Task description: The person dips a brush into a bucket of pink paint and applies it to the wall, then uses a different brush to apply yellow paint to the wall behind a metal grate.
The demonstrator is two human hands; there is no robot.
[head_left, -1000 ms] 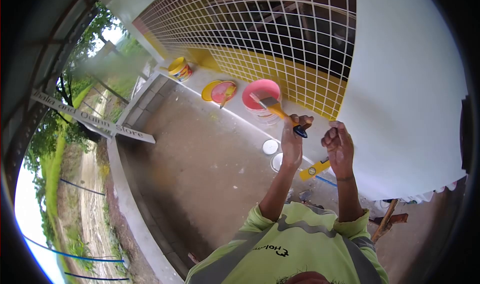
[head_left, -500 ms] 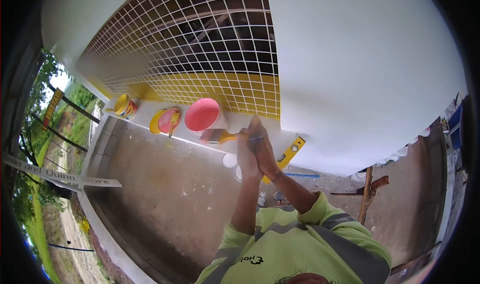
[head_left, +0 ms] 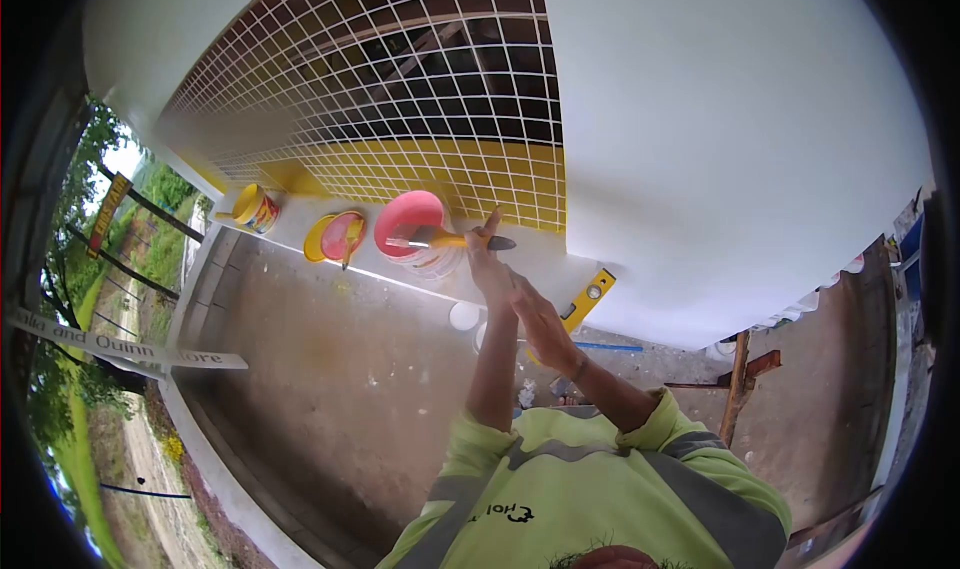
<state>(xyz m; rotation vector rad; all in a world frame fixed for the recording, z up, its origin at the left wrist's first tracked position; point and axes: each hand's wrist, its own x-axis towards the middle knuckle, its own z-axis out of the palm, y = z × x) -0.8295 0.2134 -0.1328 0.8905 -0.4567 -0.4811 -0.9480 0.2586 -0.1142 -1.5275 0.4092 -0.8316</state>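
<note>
My left hand [head_left: 488, 267] is closed around a paintbrush [head_left: 450, 239] with an orange handle and dark end, a finger pointing up past it. The bristles point left and overlap the mouth of a pink-lined bucket [head_left: 412, 209] in this view. Lower down, my right hand [head_left: 540, 321] lies with its fingers stretched flat against my left wrist, nothing held in it. Left of the bucket, a yellow lid and a pink-filled container [head_left: 340, 237] sit on the ledge, a second brush [head_left: 352, 237] resting across them. A yellow paint tub [head_left: 254, 209] stands farther left.
White wire mesh [head_left: 430, 99] rises behind the ledge, beside a large white wall [head_left: 720, 149]. A yellow spirit level [head_left: 590, 299] leans near the wall's base. Below lie a white round lid [head_left: 463, 316] and a blue rod [head_left: 610, 347] over the concrete floor [head_left: 340, 389].
The paintbrush has risen toward the bucket's mouth with my left hand. My hands were palm to palm; my right hand has slid down to my left wrist.
</note>
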